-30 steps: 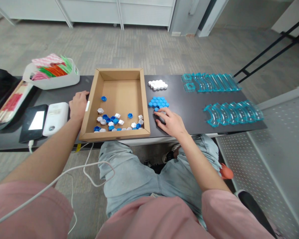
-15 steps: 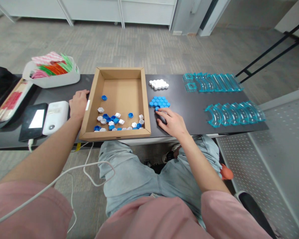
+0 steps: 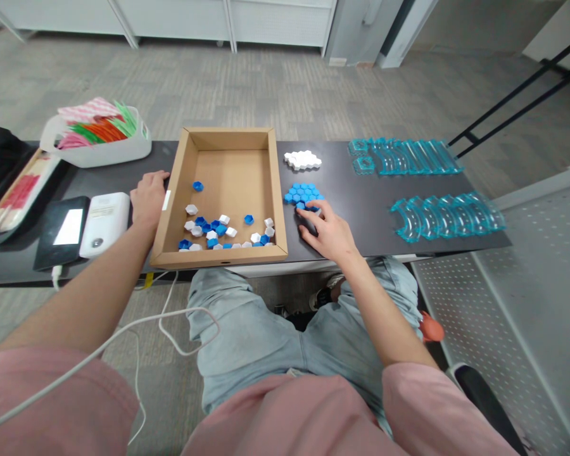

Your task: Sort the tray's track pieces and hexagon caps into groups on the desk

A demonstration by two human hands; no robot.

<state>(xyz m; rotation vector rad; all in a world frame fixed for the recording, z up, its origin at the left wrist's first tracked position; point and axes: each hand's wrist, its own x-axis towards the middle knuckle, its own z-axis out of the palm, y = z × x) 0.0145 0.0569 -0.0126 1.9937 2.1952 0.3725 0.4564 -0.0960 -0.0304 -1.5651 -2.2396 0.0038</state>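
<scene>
At the fingertips (image 3: 310, 204) of the right hand (image 3: 331, 234), blue tiles (image 3: 304, 192).

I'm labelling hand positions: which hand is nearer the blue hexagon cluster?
Right. The right hand has its fingertips at the near edge of the blue hexagon cluster; the left hand is on the other side of the cardboard box.

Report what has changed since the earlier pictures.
The right hand has shifted its fingers slightly forward at the near edge of the flat cluster of blue hexagonal pieces; no clear grasp or release shows. The left hand stays at the left side of the open brown cardboard box, whose loose blue and white hexagonal pieces lie as before.
</scene>
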